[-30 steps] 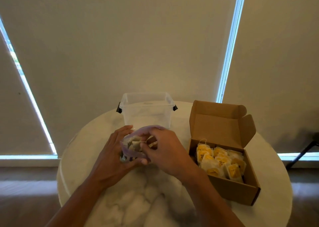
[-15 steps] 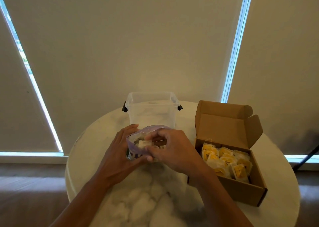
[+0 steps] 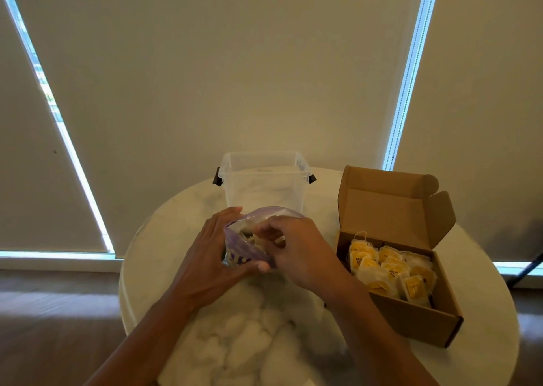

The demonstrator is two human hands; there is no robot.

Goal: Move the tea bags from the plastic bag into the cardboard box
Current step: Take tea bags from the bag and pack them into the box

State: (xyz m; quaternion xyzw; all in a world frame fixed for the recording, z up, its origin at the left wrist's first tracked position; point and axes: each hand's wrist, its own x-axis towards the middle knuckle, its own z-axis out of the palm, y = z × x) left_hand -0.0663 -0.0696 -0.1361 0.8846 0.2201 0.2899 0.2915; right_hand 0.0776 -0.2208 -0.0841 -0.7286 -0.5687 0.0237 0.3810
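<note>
A clear plastic bag with purple print [image 3: 239,252] stands open at the middle of the round marble table [image 3: 235,347]. My left hand [image 3: 205,263] grips the bag from its left side, thumb under its lower edge. My right hand [image 3: 296,252] reaches into the bag's mouth with curled fingers among pale tea bags [image 3: 249,237]; whether it pinches one is hidden. To the right lies the open cardboard box [image 3: 411,321], lid flap raised, holding several yellow-labelled tea bags [image 3: 388,271].
A clear plastic tub [image 3: 266,184] with black side clips stands just behind the bag. Closed roller blinds fill the background. Wooden floor shows at both sides of the table. A dark slanted leg [image 3: 526,271] shows at the far right.
The view has shifted slightly, so everything sits a little further right in the frame. My right hand's fingers have dug a bit deeper into the bag. My left hand keeps its grip.
</note>
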